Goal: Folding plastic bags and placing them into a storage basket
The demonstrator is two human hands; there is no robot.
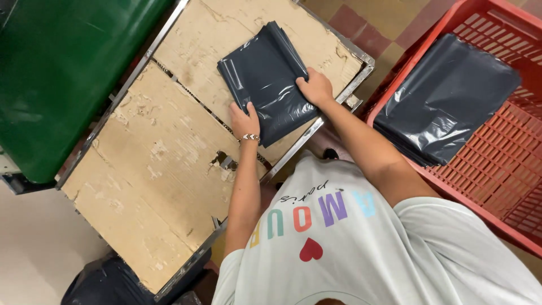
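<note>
Now both hands press flat: left hand [244,120] and right hand [315,87] pin the dark plastic bag [267,79] between them; smooth outward, keep edges square on the surface [164,169].

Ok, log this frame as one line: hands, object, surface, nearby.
left hand: on folded dark plastic bag | right hand: on bag | surface: worn cardboard-topped table | nearby: red crate, bag stack

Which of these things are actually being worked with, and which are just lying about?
In use: folded dark plastic bag, pressed by left hand and right hand; cardboard-topped table.
Lying about: stack of dark bags, red crate, green bin.
</note>
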